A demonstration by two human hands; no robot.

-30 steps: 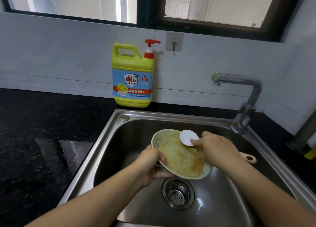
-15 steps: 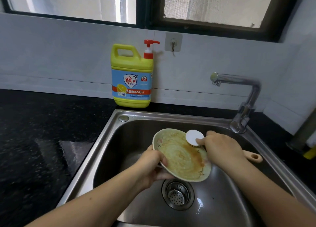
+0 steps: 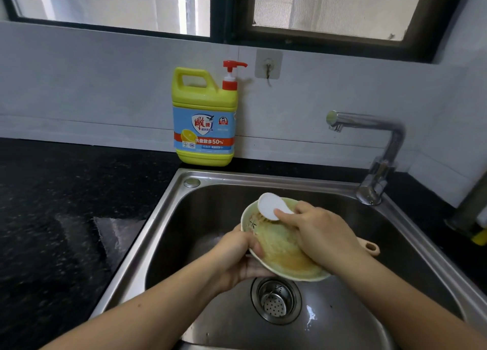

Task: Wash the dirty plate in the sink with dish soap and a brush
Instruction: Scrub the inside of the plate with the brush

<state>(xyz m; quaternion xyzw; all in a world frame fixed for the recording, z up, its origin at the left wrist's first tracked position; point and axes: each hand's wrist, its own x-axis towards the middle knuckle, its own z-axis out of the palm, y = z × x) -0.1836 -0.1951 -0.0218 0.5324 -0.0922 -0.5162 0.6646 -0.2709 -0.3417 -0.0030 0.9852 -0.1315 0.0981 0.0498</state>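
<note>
A pale green plate [image 3: 279, 249] smeared with brown-yellow residue is tilted over the steel sink [image 3: 311, 189]. My left hand [image 3: 237, 257] grips its left rim, thumb on the inside. My right hand [image 3: 319, 233] holds a brush with a white round head [image 3: 268, 206] pressed against the plate's upper left edge; the wooden handle end [image 3: 370, 248] sticks out behind my wrist. A yellow dish soap bottle [image 3: 204, 117] with a red pump stands on the counter behind the sink.
A chrome faucet [image 3: 379, 152] rises at the sink's right rear, its spout off. The drain strainer [image 3: 275, 301] lies below the plate. Black speckled counter [image 3: 66, 204] spreads to the left. A wall hook [image 3: 268, 65] hangs beside the soap.
The brush head has slid from the plate's upper right toward its upper left rim. My right hand followed, covering more of the plate. The left hand keeps its grip.
</note>
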